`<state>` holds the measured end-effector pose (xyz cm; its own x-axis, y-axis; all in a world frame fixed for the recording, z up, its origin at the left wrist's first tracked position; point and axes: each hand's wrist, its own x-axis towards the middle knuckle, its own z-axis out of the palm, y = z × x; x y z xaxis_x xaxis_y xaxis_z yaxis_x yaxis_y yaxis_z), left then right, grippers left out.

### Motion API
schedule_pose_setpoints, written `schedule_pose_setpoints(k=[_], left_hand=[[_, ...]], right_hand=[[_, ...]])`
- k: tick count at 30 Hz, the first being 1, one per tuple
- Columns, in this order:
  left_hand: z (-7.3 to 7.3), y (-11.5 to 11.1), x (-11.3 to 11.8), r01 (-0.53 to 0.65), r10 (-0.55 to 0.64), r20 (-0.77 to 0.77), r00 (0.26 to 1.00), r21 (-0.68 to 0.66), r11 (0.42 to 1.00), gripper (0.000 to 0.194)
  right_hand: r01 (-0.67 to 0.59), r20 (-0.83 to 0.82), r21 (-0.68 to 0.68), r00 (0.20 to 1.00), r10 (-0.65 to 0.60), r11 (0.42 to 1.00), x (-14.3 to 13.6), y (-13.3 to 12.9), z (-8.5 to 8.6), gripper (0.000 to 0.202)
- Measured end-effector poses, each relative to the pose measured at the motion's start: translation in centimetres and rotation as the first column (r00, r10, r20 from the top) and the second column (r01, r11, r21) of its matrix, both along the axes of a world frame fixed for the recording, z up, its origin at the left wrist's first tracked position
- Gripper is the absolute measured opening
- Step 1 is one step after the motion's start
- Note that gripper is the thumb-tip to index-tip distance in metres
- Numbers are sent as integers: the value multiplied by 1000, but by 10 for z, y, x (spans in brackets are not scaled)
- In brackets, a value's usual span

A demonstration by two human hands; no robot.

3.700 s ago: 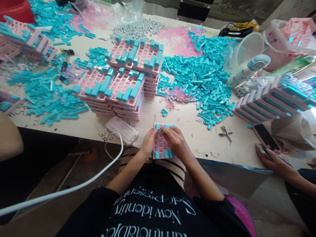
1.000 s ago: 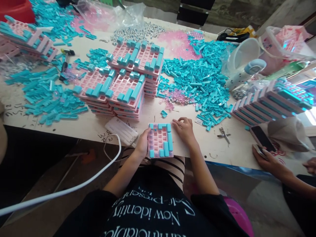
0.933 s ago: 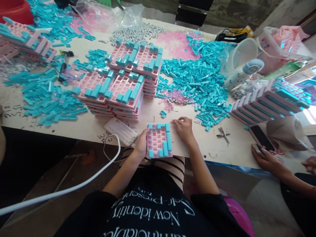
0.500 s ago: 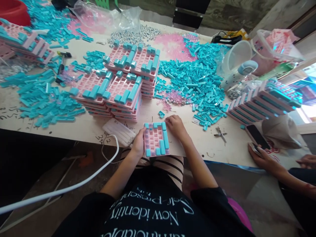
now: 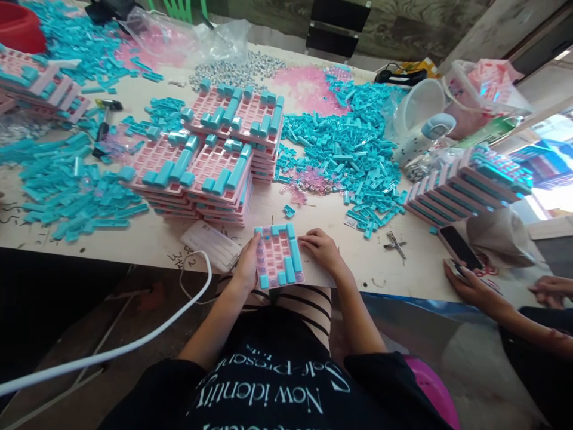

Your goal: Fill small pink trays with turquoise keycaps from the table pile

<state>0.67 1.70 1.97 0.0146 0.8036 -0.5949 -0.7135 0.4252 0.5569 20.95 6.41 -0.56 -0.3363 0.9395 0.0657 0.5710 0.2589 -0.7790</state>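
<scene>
A pink tray (image 5: 277, 257) set with teal and clear pink pieces is held at the table's near edge. My left hand (image 5: 247, 263) grips its left side. Just right of the tray is my right hand (image 5: 320, 246), its fingers bent together near the tray's edge; whether a small piece is between them is too small to tell. One loose teal piece (image 5: 289, 211) lies above the tray. Stacks of similar pink trays (image 5: 219, 164) stand behind and to the left, beside a white power strip (image 5: 212, 245).
Heaps of teal pieces (image 5: 353, 143) cover the back of the table. A hammer (image 5: 104, 126) lies at left, metal clippers (image 5: 395, 245) at right. Leaning trays (image 5: 465, 182) stand further right, near a phone (image 5: 460, 246) and another person's hand (image 5: 477, 286). A white cable (image 5: 147, 334) crosses at left.
My right hand has moved slightly down and away from the tray's upper right corner. The whole view has shifted a little. My left hand still holds the tray.
</scene>
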Motion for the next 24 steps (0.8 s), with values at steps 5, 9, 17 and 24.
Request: schedule_pose_setpoints(k=[5, 9, 17, 24], left_hand=[[6, 4, -1, -10, 13, 45, 999, -46, 999, 41], [6, 5, 0, -7, 9, 54, 999, -42, 999, 40], [-3, -2, 11, 111, -101, -175, 979, 44, 993, 40], [-1, -5, 15, 180, -145, -240, 960, 129, 975, 39]], right_hand=[[68, -31, 16, 997, -68, 998, -1, -7, -6, 19], [54, -2, 76, 999, -54, 996, -2, -10, -3, 10], [56, -113, 267, 993, -26, 962, -21, -26, 51, 16], [-87, -39, 359, 993, 108, 929, -41, -31, 50, 20]])
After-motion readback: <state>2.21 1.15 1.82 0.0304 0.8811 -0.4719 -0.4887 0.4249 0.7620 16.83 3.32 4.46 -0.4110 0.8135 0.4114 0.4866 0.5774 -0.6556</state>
